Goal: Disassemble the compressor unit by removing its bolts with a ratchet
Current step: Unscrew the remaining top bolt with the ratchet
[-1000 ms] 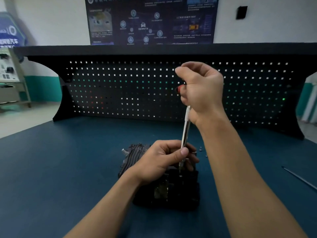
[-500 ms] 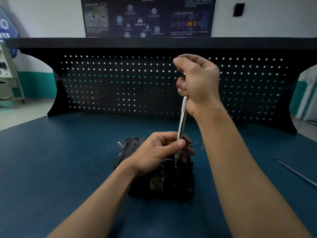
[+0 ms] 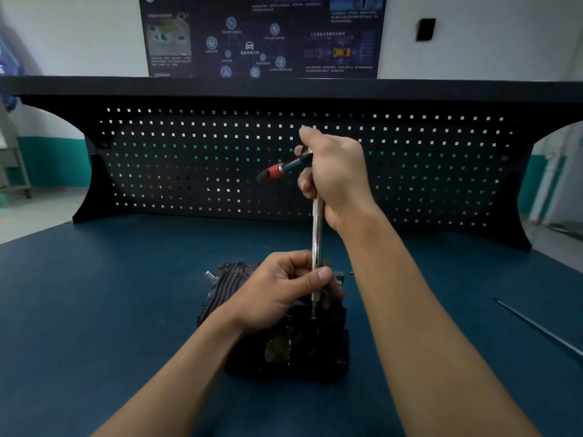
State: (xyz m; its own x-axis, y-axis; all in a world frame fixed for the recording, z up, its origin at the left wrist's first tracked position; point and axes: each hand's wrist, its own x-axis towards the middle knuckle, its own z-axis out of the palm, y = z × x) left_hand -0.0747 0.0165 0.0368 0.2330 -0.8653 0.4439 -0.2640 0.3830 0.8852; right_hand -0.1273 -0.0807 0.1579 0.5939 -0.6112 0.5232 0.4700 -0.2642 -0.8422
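Observation:
A dark, finned compressor unit (image 3: 284, 348) sits on the blue bench in the middle. A long chrome extension bar (image 3: 316, 241) stands nearly upright, its tip on the top of the unit. My left hand (image 3: 280, 288) pinches the lower part of the bar just above the unit. My right hand (image 3: 334, 175) grips the ratchet at the bar's top. The ratchet's red and black handle (image 3: 277, 170) sticks out to the left. The bolt under the tip is hidden.
A thin metal rod (image 3: 539, 329) lies on the bench (image 3: 94, 310) at the right. A few small loose bolts (image 3: 351, 273) lie just behind the unit. A black pegboard (image 3: 189, 165) with a shelf on top closes off the back of the bench.
The ratchet handle has swung out to the left and now shows beside my right hand. My left hand stays on the bar.

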